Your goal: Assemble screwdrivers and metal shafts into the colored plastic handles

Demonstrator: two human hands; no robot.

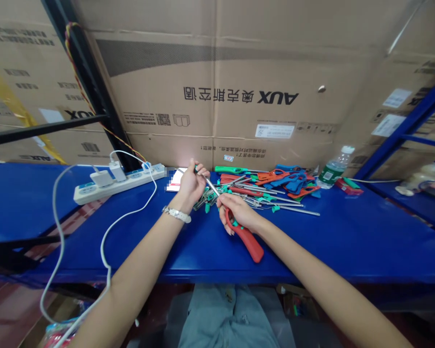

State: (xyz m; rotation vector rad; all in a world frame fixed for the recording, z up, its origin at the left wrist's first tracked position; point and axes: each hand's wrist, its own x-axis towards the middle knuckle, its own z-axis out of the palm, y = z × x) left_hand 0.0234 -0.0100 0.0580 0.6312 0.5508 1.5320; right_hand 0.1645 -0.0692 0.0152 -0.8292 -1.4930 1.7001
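Observation:
My right hand (235,212) is closed round the front of a red long-necked lighter (252,244), whose handle points down toward me. Its metal tube (212,186) slants up and left to my left hand (194,181). The left fingers are closed by the tube's far end; a small dark-green piece shows between them, but I cannot make out what it is. Just beyond both hands lies a pile of metal tubes (290,205) and small green parts (275,209). A green lighter (232,169) lies at the back of the pile, with orange and blue handle parts (286,180) to the right.
On the blue table (348,246), a white power strip (90,192) with plugged chargers and a loose white cable (107,232) lies at left. A water bottle (333,169) and a small red box (349,186) are at right. A large cardboard box (217,67) stands behind.

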